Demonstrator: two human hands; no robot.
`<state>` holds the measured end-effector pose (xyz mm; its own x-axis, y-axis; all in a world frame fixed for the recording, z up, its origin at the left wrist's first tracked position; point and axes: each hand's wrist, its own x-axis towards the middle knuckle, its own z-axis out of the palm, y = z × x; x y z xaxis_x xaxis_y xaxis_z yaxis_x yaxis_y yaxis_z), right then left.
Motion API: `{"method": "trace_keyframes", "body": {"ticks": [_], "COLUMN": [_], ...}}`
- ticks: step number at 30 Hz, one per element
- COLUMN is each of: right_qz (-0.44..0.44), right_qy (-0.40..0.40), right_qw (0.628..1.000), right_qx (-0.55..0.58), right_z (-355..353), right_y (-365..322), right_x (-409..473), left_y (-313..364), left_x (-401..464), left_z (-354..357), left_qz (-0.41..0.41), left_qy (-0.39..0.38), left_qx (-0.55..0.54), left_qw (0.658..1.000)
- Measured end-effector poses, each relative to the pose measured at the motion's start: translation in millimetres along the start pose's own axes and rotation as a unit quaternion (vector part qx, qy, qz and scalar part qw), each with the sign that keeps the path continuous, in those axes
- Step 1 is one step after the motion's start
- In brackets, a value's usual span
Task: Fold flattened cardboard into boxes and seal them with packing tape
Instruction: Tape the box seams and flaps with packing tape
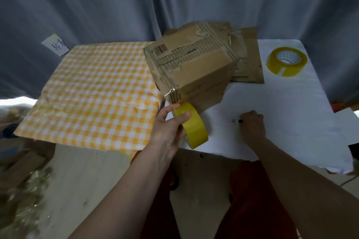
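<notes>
A folded cardboard box (191, 68) with torn, ribbed faces and a barcode stands tilted at the middle of the table. My left hand (169, 124) grips a yellow roll of packing tape (192, 126) just below the box's near corner, and a clear strip of tape runs from the roll up onto that corner. My right hand (251, 122) rests knuckles-up on the white sheet (291, 106), its fingers curled round a small dark object (240, 121) that is mostly hidden. Flattened cardboard pieces (246, 58) lie behind the box.
A second, larger roll of yellow tape (287, 61) sits on the white sheet at the far right. A yellow checked cloth (93, 93) covers the table's left half. Grey curtains hang behind. My legs in red trousers show below the table edge.
</notes>
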<state>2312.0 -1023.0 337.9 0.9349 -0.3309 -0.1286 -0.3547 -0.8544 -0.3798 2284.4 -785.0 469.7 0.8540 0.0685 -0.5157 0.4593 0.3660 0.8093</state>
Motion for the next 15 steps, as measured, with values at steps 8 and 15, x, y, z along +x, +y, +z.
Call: {"method": "trace_keyframes", "body": {"ticks": [8, 15], "right_qz": [-0.193, -0.474], "right_qy": [0.115, 0.24], "right_qw": [0.935, 0.831], "right_qx": [0.274, 0.163], "right_z": [-64.5, -86.7], "right_y": [-71.9, -142.1], "right_x": [-35.1, -73.6], "left_y": [-0.4, 1.3], "left_x": [5.6, -0.6], "left_z": [-3.1, -6.9], "left_qz": [-0.005, -0.013], "left_qy": [0.003, -0.002], "left_qx": [0.009, 0.022], "left_qw": [1.0, 1.0]}}
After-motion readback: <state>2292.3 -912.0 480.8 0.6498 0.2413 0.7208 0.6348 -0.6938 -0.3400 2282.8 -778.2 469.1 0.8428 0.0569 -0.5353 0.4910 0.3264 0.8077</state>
